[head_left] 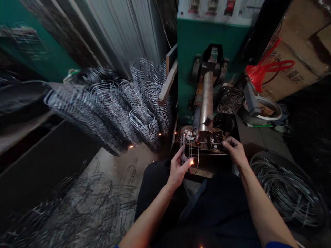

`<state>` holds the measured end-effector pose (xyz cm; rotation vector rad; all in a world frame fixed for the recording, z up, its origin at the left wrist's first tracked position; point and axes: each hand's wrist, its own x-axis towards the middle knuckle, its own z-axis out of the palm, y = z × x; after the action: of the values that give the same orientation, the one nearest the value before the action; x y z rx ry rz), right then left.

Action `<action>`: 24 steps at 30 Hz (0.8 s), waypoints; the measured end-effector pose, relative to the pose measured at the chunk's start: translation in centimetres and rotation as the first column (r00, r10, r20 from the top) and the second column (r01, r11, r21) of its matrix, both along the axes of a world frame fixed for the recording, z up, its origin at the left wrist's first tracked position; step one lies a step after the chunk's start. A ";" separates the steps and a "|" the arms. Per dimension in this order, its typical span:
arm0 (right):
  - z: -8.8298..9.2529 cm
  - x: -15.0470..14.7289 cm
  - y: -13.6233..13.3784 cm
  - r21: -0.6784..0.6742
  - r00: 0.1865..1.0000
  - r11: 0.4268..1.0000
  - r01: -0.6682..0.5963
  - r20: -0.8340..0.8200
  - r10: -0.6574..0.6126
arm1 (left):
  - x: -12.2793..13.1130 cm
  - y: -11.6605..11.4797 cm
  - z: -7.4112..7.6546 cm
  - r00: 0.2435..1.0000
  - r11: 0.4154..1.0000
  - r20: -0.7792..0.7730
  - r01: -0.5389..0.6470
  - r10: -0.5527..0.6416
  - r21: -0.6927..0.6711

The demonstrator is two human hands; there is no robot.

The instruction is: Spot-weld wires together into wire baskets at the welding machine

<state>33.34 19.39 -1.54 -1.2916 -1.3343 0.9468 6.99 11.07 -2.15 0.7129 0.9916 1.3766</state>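
Observation:
A small wire frame (pixel 204 146) of thin rods and loops lies under the metal arm (pixel 207 103) of a green welding machine (pixel 207 44). My left hand (pixel 179 168) pinches the frame's left end, where a bright spark glows by the thumb. At the frame's right end, my right hand (pixel 235 150) has its fingers curled over the rods. Both forearms reach in from below, over my dark-clothed lap.
Stacks of finished wire frames (pixel 113 106) lean at the left. Loose bent wires (pixel 77 203) litter the floor at lower left. Coiled wire rings (pixel 287 193) lie at the right. A small fan (pixel 231 101), a round basin (pixel 266 110) and a cardboard box (pixel 292 51) stand behind.

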 end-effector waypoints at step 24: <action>-0.3 -3.4 -0.3 0.248 0.995 0.968 0.045 0.076 -0.066 | 0.5 1.8 0.9 0.996 0.998 0.066 -0.058 0.057 0.013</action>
<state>29.94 19.08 -1.80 -1.1805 -1.4240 0.6698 7.48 12.85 -1.29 0.6507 0.9576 1.4498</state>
